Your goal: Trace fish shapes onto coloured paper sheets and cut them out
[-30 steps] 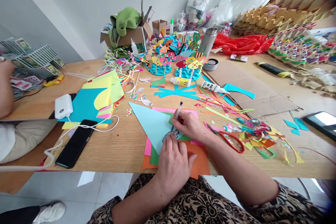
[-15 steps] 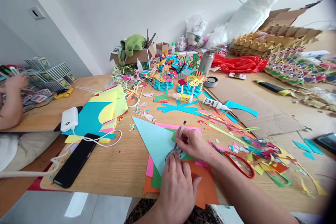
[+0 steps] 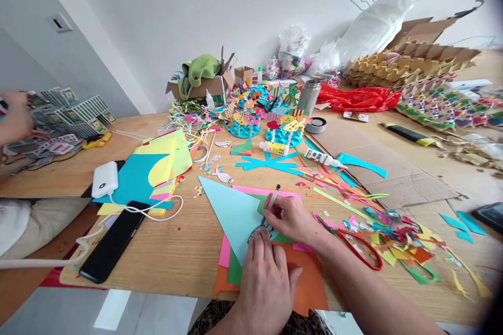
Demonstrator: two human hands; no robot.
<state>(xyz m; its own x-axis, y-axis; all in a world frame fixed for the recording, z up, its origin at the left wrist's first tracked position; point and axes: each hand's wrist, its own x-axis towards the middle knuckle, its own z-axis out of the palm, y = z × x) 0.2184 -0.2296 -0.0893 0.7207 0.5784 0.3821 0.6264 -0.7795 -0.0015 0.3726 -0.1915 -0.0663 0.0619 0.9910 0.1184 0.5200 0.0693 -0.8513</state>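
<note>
My right hand (image 3: 291,219) is closed round a pen (image 3: 273,198), its tip down on a small paper cut-out (image 3: 262,230) lying on a light blue paper triangle (image 3: 231,212). My left hand (image 3: 267,277) lies flat with fingers stretched out, pressing the cut-out and the stack of coloured paper sheets (image 3: 306,277) under it. The stack holds pink, green and orange sheets at the near table edge.
Red-handled scissors (image 3: 359,248) and paper scraps (image 3: 393,230) lie right of my hand. Glue bottles (image 3: 275,147), paper fish crafts (image 3: 255,110) and a steel flask (image 3: 308,95) stand behind. A black phone (image 3: 112,241) and white power bank (image 3: 104,179) lie left. Another person's hand (image 3: 13,118) handles cards far left.
The view tilted upward, so the table sits lower in frame. My hands stay on the cut-out with small pen movement. The other person's hand at far left shifted among the cards.
</note>
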